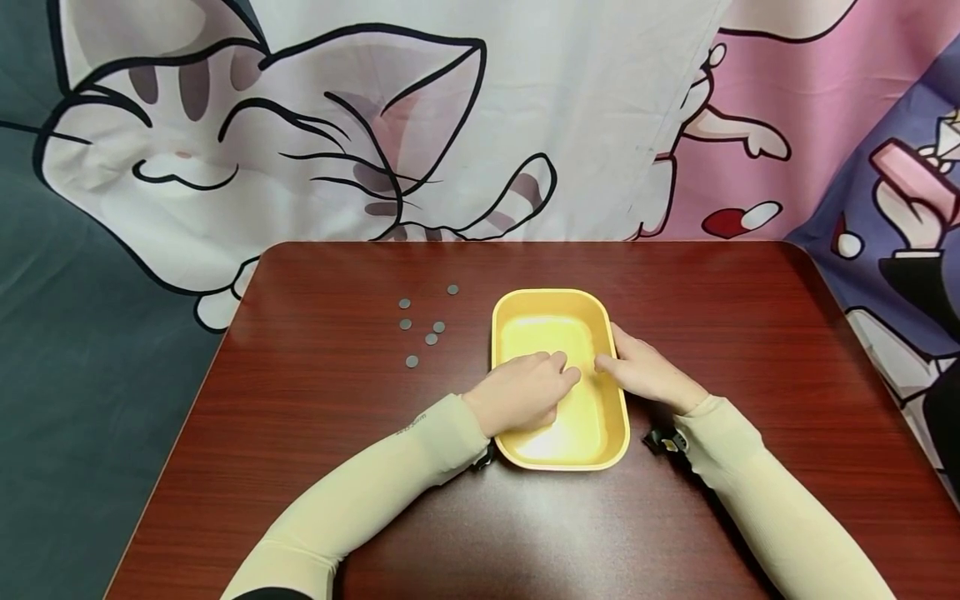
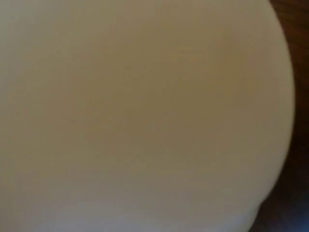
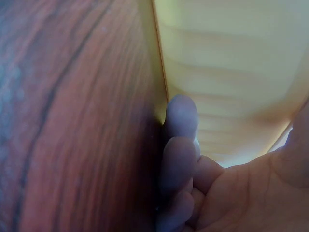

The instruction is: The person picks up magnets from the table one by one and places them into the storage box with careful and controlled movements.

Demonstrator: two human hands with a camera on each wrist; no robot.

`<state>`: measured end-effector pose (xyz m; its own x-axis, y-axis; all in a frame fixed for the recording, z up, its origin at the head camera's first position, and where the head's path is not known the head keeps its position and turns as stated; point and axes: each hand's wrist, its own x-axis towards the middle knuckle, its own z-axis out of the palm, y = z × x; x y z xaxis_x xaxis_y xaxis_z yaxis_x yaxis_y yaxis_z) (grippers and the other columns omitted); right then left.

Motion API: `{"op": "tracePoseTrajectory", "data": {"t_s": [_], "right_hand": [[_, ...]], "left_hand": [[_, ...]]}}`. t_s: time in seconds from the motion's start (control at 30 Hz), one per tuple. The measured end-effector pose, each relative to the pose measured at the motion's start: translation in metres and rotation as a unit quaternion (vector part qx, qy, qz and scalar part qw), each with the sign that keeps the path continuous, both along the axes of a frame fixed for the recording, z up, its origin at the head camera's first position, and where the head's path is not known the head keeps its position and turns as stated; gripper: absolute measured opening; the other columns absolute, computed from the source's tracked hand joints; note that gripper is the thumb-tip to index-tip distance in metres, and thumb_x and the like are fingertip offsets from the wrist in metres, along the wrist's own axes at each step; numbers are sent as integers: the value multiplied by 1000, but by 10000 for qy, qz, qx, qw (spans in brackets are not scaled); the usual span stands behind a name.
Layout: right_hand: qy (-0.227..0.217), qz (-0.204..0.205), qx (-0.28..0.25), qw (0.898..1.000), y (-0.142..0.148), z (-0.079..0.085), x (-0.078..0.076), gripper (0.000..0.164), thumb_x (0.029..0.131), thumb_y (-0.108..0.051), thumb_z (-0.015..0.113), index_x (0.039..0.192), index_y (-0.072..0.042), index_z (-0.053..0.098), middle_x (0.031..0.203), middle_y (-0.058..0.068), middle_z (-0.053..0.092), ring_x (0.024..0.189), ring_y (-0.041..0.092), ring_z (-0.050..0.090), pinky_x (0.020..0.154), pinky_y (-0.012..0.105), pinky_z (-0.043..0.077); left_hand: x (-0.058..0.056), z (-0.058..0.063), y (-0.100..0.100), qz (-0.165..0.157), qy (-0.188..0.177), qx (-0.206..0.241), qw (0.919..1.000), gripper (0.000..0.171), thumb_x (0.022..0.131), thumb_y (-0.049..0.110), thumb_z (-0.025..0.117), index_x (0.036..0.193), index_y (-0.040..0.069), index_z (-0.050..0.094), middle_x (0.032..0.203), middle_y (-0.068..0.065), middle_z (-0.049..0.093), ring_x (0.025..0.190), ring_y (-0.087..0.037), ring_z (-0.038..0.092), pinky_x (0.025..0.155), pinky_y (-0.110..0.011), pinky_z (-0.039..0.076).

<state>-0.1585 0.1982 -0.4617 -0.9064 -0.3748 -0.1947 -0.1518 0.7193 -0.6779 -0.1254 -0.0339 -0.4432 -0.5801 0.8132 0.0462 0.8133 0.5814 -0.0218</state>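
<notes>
A yellow rectangular plastic tray (image 1: 555, 454) with raised walls stands on the table in the head view. My right hand (image 1: 648, 371) grips its right wall, thumb over the rim and fingers along the outside. In the right wrist view, the fingers (image 3: 178, 164) lie low against the yellow wall, close to the tabletop. Over the tray's left side reaches my left hand (image 1: 525, 390), its fingers bent and pointing inside. Whether it pinches anything is hidden beneath the hand. A pale blurred surface fills most of the left wrist view.
Several small grey discs (image 1: 431, 339) lie scattered on the dark red wooden table (image 1: 300, 400), left of the tray. Behind the table's far edge hangs a cartoon-printed curtain (image 1: 585, 125).
</notes>
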Motion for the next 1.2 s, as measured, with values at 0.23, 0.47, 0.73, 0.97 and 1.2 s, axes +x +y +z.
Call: {"op": "tracePoseTrajectory", "data": {"t_s": [0.23, 0.47, 0.73, 0.97, 1.2], "right_hand": [[-9, -21, 21, 10000, 0, 0, 0, 53, 91, -14, 57, 141, -2, 45, 114, 18, 68, 92, 23, 67, 83, 37, 55], [-107, -52, -71, 9999, 0, 2, 1, 55, 93, -14, 56, 145, -2, 43, 118, 19, 66, 95, 24, 66, 85, 37, 55], [-83, -34, -52, 9999, -1, 4, 0, 54, 92, -14, 56, 144, -2, 43, 117, 19, 67, 94, 23, 68, 84, 38, 56], [-73, -43, -36, 10000, -1, 5, 0, 54, 92, -14, 56, 143, -2, 44, 116, 19, 68, 93, 23, 68, 84, 38, 56], [-56, -51, -63, 10000, -1, 3, 1, 52, 91, -13, 56, 141, -1, 45, 115, 19, 67, 93, 23, 68, 82, 37, 56]], "left_hand": [[0, -1, 2, 82, -94, -122, 9998, 20, 93, 13, 61, 112, 13, 67, 100, -3, 63, 79, -19, 65, 72, -29, 57], [0, 0, 2, 134, -135, -221, 9996, 20, 95, 14, 60, 113, 14, 68, 101, -3, 64, 82, -18, 65, 73, -30, 58], [-1, 1, 2, 400, -301, -303, 9983, 25, 99, 15, 58, 121, 16, 68, 106, -3, 63, 86, -19, 64, 76, -31, 57], [0, 0, 2, 451, -225, -396, 9979, 30, 94, 20, 68, 124, 17, 67, 111, -3, 61, 89, -19, 63, 77, -30, 58], [0, 0, 2, 454, -242, -416, 9978, 31, 95, 20, 67, 126, 17, 65, 113, -3, 61, 90, -18, 62, 79, -29, 58]]}}
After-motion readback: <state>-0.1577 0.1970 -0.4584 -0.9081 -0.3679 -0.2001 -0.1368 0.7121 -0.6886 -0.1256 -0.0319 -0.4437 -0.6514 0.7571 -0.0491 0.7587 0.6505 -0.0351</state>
